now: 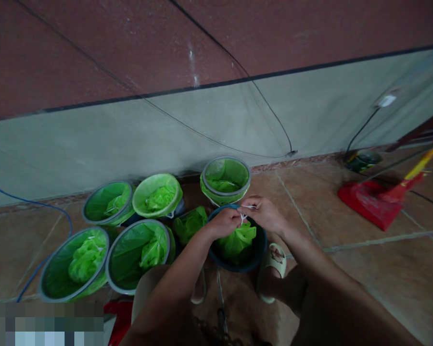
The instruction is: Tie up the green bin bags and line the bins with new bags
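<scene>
Both hands meet above a dark blue bin that stands between my feet. My left hand pinches the white drawstring of a green garbage bag. From the other side my right hand grips the same string, fingers closed. Gathered at its top, the bag sits inside the bin's mouth. Just behind stands a grey-rimmed bin lined with a green bag. Another green bag lies to the left of the dark blue bin.
Several green-lined bins cluster at the left, with green bags inside. A red dustpan with a yellow handle rests on the tiles at right, near a dark tin. Cables hang along the wall; a blue cable crosses the floor.
</scene>
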A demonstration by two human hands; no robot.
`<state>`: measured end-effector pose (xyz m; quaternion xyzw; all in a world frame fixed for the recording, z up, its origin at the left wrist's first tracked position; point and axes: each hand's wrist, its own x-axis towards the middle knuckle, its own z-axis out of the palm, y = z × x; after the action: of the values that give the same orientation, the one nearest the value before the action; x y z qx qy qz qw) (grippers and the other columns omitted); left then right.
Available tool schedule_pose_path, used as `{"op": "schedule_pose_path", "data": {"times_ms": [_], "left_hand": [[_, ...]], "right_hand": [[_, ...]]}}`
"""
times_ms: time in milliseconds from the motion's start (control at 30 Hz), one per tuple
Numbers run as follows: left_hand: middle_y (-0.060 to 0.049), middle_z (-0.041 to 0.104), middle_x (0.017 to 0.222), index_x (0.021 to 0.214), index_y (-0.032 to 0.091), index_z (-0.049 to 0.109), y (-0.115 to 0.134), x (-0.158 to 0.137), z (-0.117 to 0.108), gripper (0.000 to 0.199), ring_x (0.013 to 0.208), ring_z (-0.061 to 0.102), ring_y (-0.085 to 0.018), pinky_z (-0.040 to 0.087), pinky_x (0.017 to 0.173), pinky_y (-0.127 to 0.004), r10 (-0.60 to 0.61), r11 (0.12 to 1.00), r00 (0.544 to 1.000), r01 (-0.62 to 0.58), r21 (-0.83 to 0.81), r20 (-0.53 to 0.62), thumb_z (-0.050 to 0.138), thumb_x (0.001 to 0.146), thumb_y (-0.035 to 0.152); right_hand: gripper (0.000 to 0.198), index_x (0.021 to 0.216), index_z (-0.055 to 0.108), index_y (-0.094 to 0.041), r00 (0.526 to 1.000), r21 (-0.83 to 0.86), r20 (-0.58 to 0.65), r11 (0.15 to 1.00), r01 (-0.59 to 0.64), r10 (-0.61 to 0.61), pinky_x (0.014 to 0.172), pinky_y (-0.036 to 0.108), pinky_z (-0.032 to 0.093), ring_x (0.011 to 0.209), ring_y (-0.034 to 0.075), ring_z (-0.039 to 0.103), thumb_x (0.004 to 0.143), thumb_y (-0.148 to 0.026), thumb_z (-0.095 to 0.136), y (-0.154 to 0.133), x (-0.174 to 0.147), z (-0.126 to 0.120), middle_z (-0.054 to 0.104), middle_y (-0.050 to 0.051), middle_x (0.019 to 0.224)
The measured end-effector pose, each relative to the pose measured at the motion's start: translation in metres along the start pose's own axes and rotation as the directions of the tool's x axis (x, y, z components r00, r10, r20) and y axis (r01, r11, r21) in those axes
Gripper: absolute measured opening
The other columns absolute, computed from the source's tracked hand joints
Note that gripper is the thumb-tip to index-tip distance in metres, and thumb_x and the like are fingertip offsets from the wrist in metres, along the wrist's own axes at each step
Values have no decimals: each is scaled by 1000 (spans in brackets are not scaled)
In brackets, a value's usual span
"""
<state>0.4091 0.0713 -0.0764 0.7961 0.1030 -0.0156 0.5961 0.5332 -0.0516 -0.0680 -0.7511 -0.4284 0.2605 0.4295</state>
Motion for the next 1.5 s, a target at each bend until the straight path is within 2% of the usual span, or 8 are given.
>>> {"op": "schedule_pose_path", "data": {"times_ms": [100, 233, 667, 800, 900, 1100, 1333, 1500], "left_hand": [[5, 49, 57, 66, 14, 66, -1, 1, 1, 23, 57, 42, -9, 33, 56, -22, 46, 999, 999, -47, 5, 24, 56, 81, 29], [6, 41, 51, 74, 13, 72, -5, 2, 1, 29, 52, 35, -8, 27, 53, -22, -18, 997, 990, 28, 65, -143, 52, 85, 32], [2, 66, 64, 77, 14, 75, -17, 5, -7, 16, 59, 55, -11, 41, 59, -22, -162, 985, 888, 121, -121, -430, 64, 73, 24], [1, 69, 68, 78, 15, 75, -5, 0, -7, 13, 64, 59, -13, 44, 65, -23, -42, 996, 923, 69, 55, -383, 62, 74, 16], [0, 73, 77, 86, 19, 76, 8, -5, -7, 19, 76, 63, -16, 46, 83, -30, 127, 942, 946, -20, 336, -299, 58, 82, 18], [-2, 75, 102, 102, 26, 74, 15, -10, -7, 35, 100, 66, -18, 31, 112, -47, 358, 804, 910, -189, 564, -207, 52, 84, 5], [-6, 72, 105, 108, 20, 71, 14, -10, -7, 31, 98, 66, -16, 51, 91, -29, 457, 862, 778, -267, 432, -431, 50, 88, 9], [-5, 71, 93, 102, 17, 73, 8, -1, 1, 23, 72, 65, -12, 52, 64, -22, 244, 964, 715, -255, 81, -655, 57, 85, 18]], "right_hand": [[31, 73, 70, -17, 1000, 15, -13, 1000, -5, 5, 64, 24, 42, 69, 14, 58, 83, -45, 60, 2, 2, 2, 65, 2, 74], [39, 73, 65, -17, 997, -6, 49, 998, -58, 58, 55, 23, 37, 56, 10, 50, 87, -50, 52, 3, 3, 4, 60, -1, 63], [30, 72, 68, -17, 935, 135, 291, 958, -252, 204, 43, 19, 33, 48, 7, 44, 72, -47, 68, 2, -4, -3, 58, -2, 59], [26, 68, 66, -18, 908, 96, 361, 960, -263, 212, 42, 20, 36, 45, 7, 43, 73, -44, 66, 12, -5, -1, 56, -2, 57], [23, 72, 67, -19, 939, -18, 235, 967, -253, 250, 42, 21, 35, 44, 9, 45, 76, -41, 62, 18, -4, -2, 57, -2, 57], [30, 86, 72, -17, 997, 75, 83, 997, -12, 5, 61, 25, 45, 71, 17, 61, 80, -43, 58, 12, 3, 4, 69, 4, 76], [38, 73, 64, -16, 990, 273, 140, 961, -44, 5, 49, 22, 33, 51, 8, 42, 81, -53, 59, -12, 2, 7, 55, -2, 59], [39, 84, 67, -17, 985, 449, 122, 878, -164, 122, 42, 21, 22, 44, 4, 32, 79, -55, 64, -16, 0, 9, 59, -3, 63]]}}
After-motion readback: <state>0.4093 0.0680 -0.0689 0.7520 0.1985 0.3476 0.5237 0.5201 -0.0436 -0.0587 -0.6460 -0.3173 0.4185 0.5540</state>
